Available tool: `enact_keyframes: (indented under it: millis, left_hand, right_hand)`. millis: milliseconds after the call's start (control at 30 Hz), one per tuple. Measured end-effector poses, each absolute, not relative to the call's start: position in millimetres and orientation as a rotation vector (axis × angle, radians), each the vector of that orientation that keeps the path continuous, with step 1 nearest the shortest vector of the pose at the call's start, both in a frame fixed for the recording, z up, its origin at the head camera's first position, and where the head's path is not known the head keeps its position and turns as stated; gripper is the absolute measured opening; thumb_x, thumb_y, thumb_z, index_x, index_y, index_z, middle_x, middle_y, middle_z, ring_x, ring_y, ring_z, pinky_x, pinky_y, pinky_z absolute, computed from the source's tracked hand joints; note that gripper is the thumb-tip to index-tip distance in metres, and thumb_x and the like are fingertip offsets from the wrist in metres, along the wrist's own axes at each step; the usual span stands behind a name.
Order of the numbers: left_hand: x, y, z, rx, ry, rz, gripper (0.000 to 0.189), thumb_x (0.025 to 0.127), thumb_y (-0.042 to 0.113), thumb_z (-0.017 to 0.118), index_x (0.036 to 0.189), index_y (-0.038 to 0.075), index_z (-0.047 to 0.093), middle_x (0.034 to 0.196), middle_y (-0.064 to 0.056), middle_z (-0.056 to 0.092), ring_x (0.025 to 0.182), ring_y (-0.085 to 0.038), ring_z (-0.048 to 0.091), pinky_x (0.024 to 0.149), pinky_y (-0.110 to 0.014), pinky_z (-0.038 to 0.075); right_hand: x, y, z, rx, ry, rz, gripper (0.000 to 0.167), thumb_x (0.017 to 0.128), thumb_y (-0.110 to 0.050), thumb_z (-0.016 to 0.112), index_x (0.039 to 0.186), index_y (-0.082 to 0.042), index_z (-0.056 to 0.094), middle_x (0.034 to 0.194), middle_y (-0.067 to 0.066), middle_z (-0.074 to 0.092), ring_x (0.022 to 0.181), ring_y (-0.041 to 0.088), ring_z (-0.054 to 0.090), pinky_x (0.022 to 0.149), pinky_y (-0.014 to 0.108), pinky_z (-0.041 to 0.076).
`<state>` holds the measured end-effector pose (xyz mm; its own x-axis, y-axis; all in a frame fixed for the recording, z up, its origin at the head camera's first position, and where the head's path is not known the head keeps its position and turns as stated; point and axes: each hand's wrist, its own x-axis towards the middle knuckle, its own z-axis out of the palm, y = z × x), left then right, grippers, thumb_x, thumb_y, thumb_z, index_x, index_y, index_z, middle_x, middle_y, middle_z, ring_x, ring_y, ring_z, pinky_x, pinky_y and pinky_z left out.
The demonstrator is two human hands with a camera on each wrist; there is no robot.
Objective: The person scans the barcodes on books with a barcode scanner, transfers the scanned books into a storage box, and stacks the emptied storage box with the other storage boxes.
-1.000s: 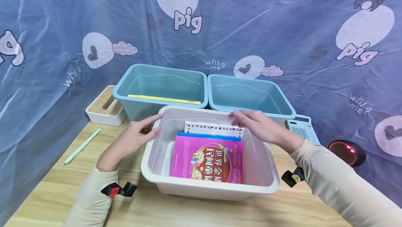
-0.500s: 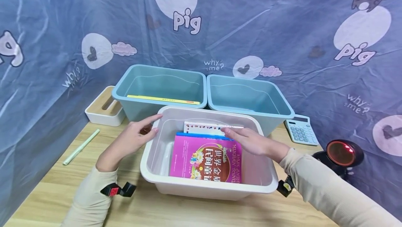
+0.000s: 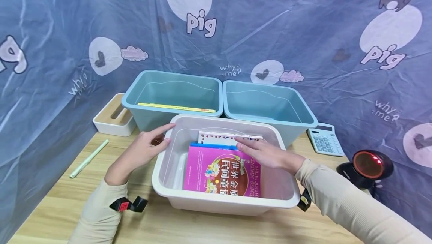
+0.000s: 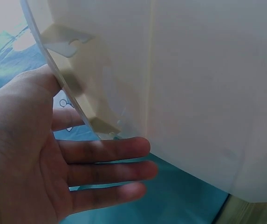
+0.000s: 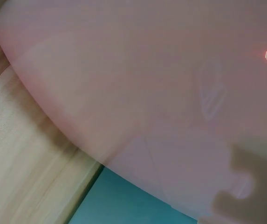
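Left hand [image 3: 141, 153] flat, fingers straight against the white tub [image 3: 162, 184]; right hand [image 3: 266, 154] flat on pink book [image 3: 219, 174]; left wrist view shows the tub's underside rim.

White bin [image 3: 162, 184] in front of me, magenta book [image 3: 216, 176] with flowered cover inside, two light-blue bins [image 3: 135, 103] behind, pig-print blue-grey cloth [image 3: 287, 23] all round.

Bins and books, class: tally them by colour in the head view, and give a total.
Blue bins: 2
White bin: 1
Pink book: 1
Blue book: 1
White patterned book: 1
Yellow book: 1
Total: 7
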<state>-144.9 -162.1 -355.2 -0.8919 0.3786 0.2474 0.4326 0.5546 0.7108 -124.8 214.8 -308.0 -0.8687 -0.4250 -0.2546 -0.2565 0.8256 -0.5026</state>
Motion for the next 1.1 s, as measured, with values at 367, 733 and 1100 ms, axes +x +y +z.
enact_keyframes:
  millis: [367, 733, 1100]
  left_hand:
    - [-144.0, -160.8, -355.5, -0.702, -2.728, -1.254, 0.05, 0.101, 0.023, 0.061, 0.149, 0.012, 0.05, 0.095, -0.007, 0.069, 0.086, -0.018, 0.059, 0.079, -0.034, 0.053]
    - [-143.0, -161.8, -356.1, -0.696, -2.725, -1.257, 0.05, 0.101, 0.024, 0.061, 0.149, 0.013, 0.05, 0.099, -0.008, 0.07, 0.087, -0.018, 0.06, 0.081, -0.037, 0.053]
    - [-142.6, -161.6, -355.1, -0.701, -2.724, -1.226, 0.05, 0.102, 0.025, 0.061, 0.149, 0.013, 0.051, 0.095, -0.007, 0.068, 0.086, -0.018, 0.059, 0.08, -0.036, 0.053]
  right_hand:
    - [-123.8, 217.2, -309.1, -0.551, 2.636, -0.623, 0.073, 0.103, -0.062, 0.032, 0.161, -0.019, 0.025, 0.157, 0.021, 0.04, 0.147, 0.048, 0.031, 0.115, 0.07, 0.021]
    - [-125.4, 217.8, -312.3, -0.548, 2.63, -0.586, 0.073, 0.102, -0.064, 0.032, 0.16, -0.02, 0.03, 0.162, 0.021, 0.031, 0.15, 0.048, 0.023, 0.115, 0.073, 0.016]
    - [-124.3, 217.1, -311.4, -0.635, 2.694, -0.452, 0.076, 0.1, -0.064, 0.039, 0.154, -0.011, 0.043, 0.157, 0.025, 0.037, 0.146, 0.051, 0.03, 0.114, 0.072, 0.02]
